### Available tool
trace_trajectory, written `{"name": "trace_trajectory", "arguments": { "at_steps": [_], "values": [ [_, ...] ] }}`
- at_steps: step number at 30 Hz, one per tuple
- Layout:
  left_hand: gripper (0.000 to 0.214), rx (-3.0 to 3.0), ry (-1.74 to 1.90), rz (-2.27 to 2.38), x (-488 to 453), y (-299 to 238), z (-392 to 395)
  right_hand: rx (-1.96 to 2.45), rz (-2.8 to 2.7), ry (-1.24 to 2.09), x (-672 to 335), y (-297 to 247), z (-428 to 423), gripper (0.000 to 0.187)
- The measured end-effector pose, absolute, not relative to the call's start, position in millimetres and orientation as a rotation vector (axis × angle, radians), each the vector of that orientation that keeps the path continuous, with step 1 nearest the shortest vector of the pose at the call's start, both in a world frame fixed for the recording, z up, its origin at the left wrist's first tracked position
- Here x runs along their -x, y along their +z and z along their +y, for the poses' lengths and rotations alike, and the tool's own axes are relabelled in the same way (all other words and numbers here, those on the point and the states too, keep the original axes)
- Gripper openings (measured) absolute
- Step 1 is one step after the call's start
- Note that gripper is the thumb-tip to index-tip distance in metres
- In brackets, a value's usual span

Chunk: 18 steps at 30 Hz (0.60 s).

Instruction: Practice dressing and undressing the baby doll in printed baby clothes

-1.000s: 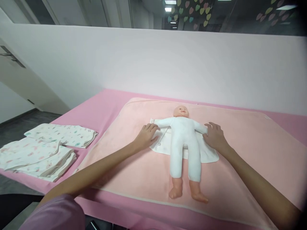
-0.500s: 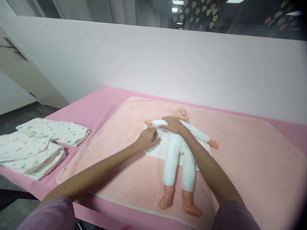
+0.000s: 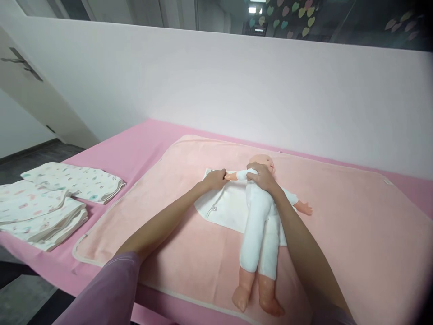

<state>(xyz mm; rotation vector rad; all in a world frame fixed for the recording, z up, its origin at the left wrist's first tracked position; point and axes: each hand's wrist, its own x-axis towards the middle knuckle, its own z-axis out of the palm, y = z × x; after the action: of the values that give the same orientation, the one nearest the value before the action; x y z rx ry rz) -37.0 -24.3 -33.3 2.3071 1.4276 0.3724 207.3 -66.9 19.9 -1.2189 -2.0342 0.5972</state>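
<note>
The scene is evenly lit from ceiling lights (image 3: 256, 9) overhead; shadows are kept soft, and corners are darkened and warped.

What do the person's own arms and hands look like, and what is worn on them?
Both the left hand and right hand are bare: no gloves, rings or watch visible. Forearms are bare too. A lilac sleeve covers the left upper arm.

The white-bodied doll (image 3: 259, 225) lies face-up, feet nearest the camera, one arm stretched sideways, on an open white garment (image 3: 223, 205) spread flat beneath it.
</note>
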Motion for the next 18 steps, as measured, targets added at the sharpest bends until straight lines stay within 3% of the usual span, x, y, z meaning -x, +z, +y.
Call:
{"name": "trace_trajectory", "arguments": {
  "at_steps": [10,13,18],
  "values": [
    [0.025,-2.116,0.656,1.354,46,-9,-21,1.46,-2.346,0.384,-162,19,-61,0.018],
    [0.022,-2.167,0.759,1.393,38,-1,-29,1.515,-2.376,0.278,-139,18,-63,0.028],
    [0.02,-2.141,0.76,1.419,37,6,-35,1.515,-2.125,0.057,-190,18,-98,0.035]
  ]
}}
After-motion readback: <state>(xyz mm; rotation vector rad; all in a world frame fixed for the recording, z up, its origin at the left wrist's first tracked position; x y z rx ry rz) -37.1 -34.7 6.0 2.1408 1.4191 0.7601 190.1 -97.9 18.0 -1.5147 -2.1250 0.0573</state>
